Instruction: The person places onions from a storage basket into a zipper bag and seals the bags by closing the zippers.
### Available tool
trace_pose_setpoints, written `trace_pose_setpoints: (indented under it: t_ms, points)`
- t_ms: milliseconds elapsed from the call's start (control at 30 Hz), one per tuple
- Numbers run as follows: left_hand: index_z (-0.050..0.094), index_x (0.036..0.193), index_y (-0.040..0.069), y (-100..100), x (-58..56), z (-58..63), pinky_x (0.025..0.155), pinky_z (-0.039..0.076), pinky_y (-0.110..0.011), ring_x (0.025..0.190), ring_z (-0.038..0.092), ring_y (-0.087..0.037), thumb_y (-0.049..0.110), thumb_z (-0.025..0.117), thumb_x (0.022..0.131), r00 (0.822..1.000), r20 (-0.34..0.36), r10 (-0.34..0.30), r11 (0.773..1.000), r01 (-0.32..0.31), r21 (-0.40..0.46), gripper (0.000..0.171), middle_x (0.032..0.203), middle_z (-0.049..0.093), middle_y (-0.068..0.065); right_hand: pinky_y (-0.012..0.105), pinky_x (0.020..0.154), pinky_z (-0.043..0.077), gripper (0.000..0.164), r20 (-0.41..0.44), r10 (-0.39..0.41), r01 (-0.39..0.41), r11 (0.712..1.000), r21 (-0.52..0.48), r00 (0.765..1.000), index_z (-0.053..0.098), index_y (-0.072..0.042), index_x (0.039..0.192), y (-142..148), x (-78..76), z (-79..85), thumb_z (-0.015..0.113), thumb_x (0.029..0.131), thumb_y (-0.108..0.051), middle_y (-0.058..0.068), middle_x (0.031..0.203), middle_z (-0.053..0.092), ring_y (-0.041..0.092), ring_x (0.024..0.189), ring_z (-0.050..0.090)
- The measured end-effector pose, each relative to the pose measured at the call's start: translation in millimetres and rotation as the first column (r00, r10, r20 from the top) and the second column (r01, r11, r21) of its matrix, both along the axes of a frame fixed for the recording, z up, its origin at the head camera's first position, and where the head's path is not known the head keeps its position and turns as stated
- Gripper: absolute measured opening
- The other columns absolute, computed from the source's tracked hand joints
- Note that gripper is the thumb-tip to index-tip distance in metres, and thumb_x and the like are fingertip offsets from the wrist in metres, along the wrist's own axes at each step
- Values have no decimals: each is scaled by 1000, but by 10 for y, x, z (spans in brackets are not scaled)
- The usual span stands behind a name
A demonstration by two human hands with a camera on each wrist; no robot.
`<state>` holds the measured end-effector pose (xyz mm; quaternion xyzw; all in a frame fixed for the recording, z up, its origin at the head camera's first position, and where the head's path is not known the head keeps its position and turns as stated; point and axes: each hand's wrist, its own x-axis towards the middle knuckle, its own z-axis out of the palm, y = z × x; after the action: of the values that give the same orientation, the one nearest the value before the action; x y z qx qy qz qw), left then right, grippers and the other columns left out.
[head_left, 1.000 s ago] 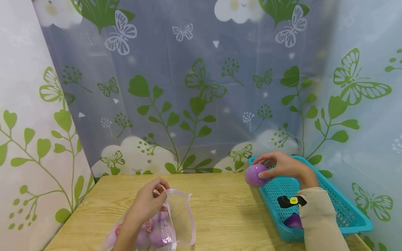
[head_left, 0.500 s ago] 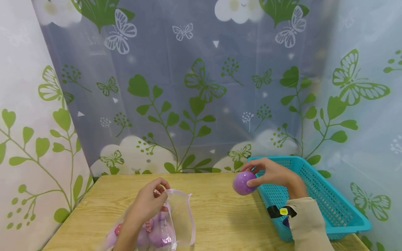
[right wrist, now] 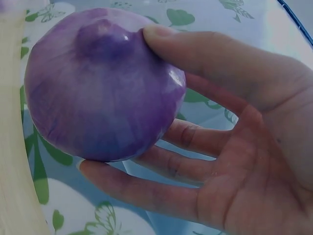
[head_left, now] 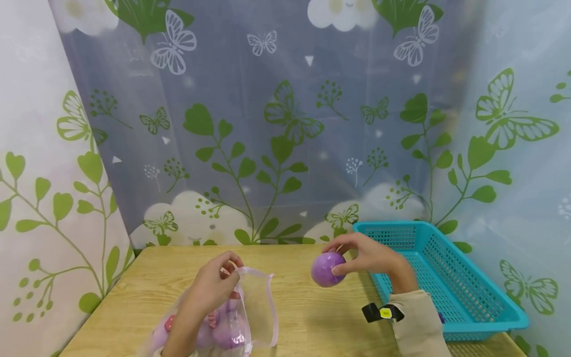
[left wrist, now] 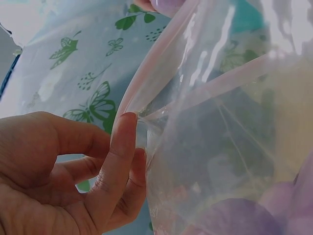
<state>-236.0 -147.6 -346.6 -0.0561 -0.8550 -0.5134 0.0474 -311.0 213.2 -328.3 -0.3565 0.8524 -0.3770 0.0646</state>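
My right hand (head_left: 368, 255) holds a glossy purple onion (head_left: 323, 272) above the table, between the bag and the basket. In the right wrist view, thumb and fingertips grip the onion (right wrist: 105, 98) by its sides, with its knobby tip facing the camera. At the left, my left hand (head_left: 211, 285) pinches the mouth edge of a clear plastic bag (head_left: 260, 307) with pink trim. Through the film show several round purple things (head_left: 227, 332), partly hidden by the left forearm. The left wrist view shows the bag (left wrist: 210, 142) gaping beside the fingertips.
A turquoise perforated basket (head_left: 486, 327) stands at the table's right end. A bit of something purple (head_left: 441, 318) shows in it beside the right sleeve. Patterned curtains (head_left: 250, 124) rise behind and at both sides of the wooden table (head_left: 294, 317).
My right hand has carried the onion leftward and slightly down, away from over the basket toward the bag. My left hand has stayed at the bag's edge.
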Motion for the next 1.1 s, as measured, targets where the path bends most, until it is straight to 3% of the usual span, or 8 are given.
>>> trace_pose_setpoints:
  t_ms: [300,633,1100]
  points:
    - [63,105,7,2,-26,-26,54,63,-28,66,61,-20,-3,54,95,1000,3,-7,1000,7,7,17,94,54,-9,29,80,64,40,27,31,-30,999,-39,999,68,-11,128,-157,74,-53,80,90,-20,16,123,67,28,111,63]
    - [63,104,7,10,-21,-27,54,63,-28,64,62,-20,-3,54,95,1000,-3,-13,1000,13,7,17,92,54,-8,28,79,66,40,14,47,-45,996,-77,999,68,-12,127,-274,198,-97,81,90,-21,16,127,65,25,110,63]
    - [63,105,7,10,-5,-19,55,64,-29,65,62,-20,-3,54,95,1000,-3,-5,1000,5,0,17,93,54,-9,27,77,67,40,3,73,-72,987,-142,997,70,-10,125,-495,258,-218,82,88,-20,15,121,67,20,106,64]
